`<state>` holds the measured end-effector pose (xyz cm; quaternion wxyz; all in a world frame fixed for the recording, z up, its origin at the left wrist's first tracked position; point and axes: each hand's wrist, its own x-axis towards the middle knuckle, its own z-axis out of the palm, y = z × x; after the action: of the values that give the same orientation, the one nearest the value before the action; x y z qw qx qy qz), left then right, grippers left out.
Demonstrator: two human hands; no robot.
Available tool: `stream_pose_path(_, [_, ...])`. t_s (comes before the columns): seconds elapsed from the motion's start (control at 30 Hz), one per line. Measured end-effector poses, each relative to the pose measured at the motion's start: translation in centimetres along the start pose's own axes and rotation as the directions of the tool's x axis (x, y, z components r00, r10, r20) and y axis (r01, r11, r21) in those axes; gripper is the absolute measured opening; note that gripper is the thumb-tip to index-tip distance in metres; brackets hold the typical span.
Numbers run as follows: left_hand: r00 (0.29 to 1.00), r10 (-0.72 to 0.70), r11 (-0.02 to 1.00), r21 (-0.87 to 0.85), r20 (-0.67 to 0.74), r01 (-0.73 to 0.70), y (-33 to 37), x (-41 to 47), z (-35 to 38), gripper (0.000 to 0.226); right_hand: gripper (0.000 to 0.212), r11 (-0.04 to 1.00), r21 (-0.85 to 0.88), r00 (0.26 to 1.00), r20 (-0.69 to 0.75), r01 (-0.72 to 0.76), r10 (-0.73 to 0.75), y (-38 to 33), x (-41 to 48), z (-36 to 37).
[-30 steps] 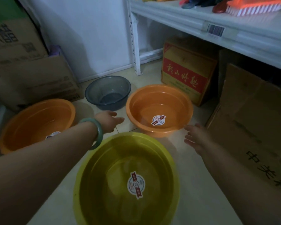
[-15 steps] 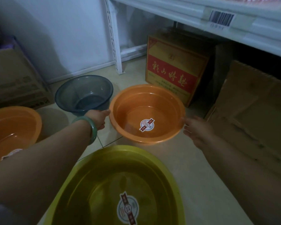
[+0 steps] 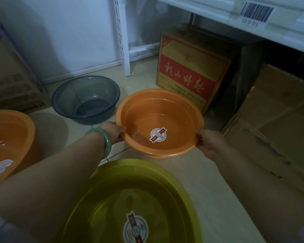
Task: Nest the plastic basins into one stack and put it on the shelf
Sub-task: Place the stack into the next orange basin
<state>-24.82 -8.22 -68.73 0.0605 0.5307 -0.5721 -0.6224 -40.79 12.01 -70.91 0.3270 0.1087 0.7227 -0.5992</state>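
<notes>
Barely begun: nothing nested yet. Left hand (image 3: 112,131) and right hand (image 3: 210,142) clamped on middle orange basin (image 3: 159,120) rim, just above floor (image 3: 209,181). Yellow basin (image 3: 130,202), grey basin (image 3: 86,99), second orange basin (image 3: 9,137) apart; shelf (image 3: 253,18) waiting.

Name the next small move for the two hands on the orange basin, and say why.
Probably lift the orange basin toward the larger yellow basin and lower it in: left hand and right hand grip opposite rims, and nothing is nested yet.
</notes>
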Motion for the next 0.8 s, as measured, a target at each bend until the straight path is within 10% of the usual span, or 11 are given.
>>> stream_pose_path(0.8, [0.930, 0.367, 0.929, -0.046, -0.023, -0.367, 2.4, -16.4, -11.6, 0.010, 0.049, 0.976, 0.040, 0.965, 0.142, 0.216, -0.220, -4.0, -16.2, -1.5])
